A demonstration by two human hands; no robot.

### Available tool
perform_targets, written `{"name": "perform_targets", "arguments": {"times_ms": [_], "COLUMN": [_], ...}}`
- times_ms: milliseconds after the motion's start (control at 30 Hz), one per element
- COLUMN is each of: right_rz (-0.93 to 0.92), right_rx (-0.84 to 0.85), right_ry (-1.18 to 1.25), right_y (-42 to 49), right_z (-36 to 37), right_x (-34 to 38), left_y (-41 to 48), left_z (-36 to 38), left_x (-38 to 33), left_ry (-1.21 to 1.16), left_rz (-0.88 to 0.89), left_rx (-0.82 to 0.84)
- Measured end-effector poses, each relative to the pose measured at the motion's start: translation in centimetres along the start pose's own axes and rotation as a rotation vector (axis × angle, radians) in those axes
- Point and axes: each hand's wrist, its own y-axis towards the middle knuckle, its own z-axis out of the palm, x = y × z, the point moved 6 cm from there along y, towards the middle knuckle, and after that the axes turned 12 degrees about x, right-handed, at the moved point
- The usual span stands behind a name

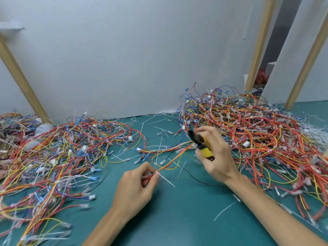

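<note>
Green bench (pixel 177 219), wire heaps both sides; left hand (pixel 136 185) pinches red-orange wire bundle (pixel 170 165) at white cable tie (pixel 164 178); right hand (pixel 213 157) grips yellow-handled cutters (pixel 201 144)

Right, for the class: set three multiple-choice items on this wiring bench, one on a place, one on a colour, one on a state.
1. Where are the cutters? A. under a pile B. in the right hand C. in a box
2. What colour are their handles? A. yellow B. green C. white
3. What is the left hand doing? A. lying flat B. pinching the wire bundle by its cable tie C. clenched empty
Answers: 1 B, its fingers wrap the handles; 2 A, yellow shows between the fingers; 3 B, thumb and fingertips close on the bundle.
</note>
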Motion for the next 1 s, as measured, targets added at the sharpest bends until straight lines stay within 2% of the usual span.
{"name": "perform_targets", "arguments": {"times_ms": [67,233,333,433,600,700,1000], "right_rz": [0.061,0.324,0.444,0.505,0.587,0.664,0.644], "right_rx": [-0.099,-0.162,-0.163,-0.116,-0.163,-0.106,0.004], "right_ry": [0.156,0.822,1.075,1.108,1.289,1.236,1.137], "right_y": [-0.2,-0.3,-0.6,-0.8,-1.0,-1.4,-1.2], "right_z": [-0.3,1.2,2.1,2.6,3.7,3.9,4.0], "right_x": [-0.5,-2.0,-2.4,-2.7,-2.9,-3.1,-2.7], "left_y": [0.0,0.0,0.2,0.4,0.5,0.5,0.5], "left_z": [-0.1,0.4,0.6,0.8,1.0,1.1,1.3], "left_x": [0.1,0.3,0.8,1.1,1.2,1.2,1.2], "left_ry": [0.077,0.191,0.210,0.211,0.203,0.227,0.241], "left_rz": [-0.010,-0.012,-0.012,0.007,0.047,0.067,0.068], "left_rx": [-0.006,0.036,0.075,0.102,0.146,0.172,0.201]}}
